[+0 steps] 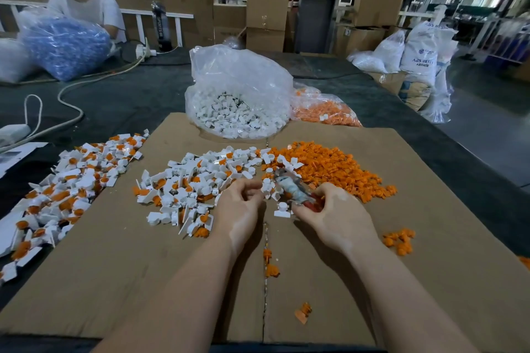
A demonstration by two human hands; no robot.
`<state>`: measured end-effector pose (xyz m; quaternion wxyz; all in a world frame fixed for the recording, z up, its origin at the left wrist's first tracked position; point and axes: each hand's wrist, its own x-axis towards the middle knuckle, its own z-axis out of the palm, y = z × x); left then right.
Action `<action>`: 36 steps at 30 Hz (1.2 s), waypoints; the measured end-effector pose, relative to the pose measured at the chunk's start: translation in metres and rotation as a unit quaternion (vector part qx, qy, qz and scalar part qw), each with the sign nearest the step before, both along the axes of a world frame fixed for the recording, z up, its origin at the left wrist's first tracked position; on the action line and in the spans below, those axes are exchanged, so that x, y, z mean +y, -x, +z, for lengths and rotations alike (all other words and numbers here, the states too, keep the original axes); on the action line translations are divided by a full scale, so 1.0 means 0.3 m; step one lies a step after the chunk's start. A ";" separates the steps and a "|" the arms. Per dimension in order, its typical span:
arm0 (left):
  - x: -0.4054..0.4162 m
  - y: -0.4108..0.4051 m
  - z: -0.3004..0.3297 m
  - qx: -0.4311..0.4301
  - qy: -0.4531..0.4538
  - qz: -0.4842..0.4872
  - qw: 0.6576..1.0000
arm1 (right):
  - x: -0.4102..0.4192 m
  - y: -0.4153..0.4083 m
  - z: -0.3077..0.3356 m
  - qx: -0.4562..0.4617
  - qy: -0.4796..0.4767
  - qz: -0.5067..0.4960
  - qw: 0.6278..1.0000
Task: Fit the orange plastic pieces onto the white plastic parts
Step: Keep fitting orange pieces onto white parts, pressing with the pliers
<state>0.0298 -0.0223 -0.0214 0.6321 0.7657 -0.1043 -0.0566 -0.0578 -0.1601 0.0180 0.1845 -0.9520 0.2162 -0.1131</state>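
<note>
A white plastic part (282,209) lay on the cardboard sheet (430,281) just below the centre of the frame, between the two hands, its round collar up and its flat base toward the lower edge; the right hand (334,216) touched it at its right side and gripped a blurred tool (292,188) with a red handle, the tool's long axis running up and left from the curled fingers (322,198); the left hand (241,206), just left of the part and apart from it, had its fingers curled inward, and whether they held anything could not be told; loose white parts (200,178) crowded the left of centre, a heap of orange pieces (329,169) the right; fitted white-and-orange parts (71,180) spread over the left edge onto the dark bench (114,100); a clear bag of white parts (238,94) stood at upper centre, a bag of orange pieces (324,110) beside it; another person (86,8) sat at upper left behind a bag of blue parts (63,43).
</note>
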 end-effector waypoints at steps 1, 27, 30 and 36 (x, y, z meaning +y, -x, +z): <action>0.002 0.000 -0.002 -0.011 -0.006 0.003 1.000 | -0.006 -0.004 -0.004 -0.009 0.023 -0.018 1.000; 0.015 0.005 0.010 -0.122 -0.109 -0.086 0.983 | 0.098 -0.036 -0.089 -0.236 -0.027 0.162 0.958; 0.021 0.005 0.011 -0.126 -0.127 -0.108 0.978 | 0.100 -0.036 -0.097 -0.262 -0.072 0.164 0.948; 0.023 0.026 0.015 -0.070 -0.048 -0.129 0.988 | 0.091 -0.028 -0.105 -0.272 -0.192 0.087 0.939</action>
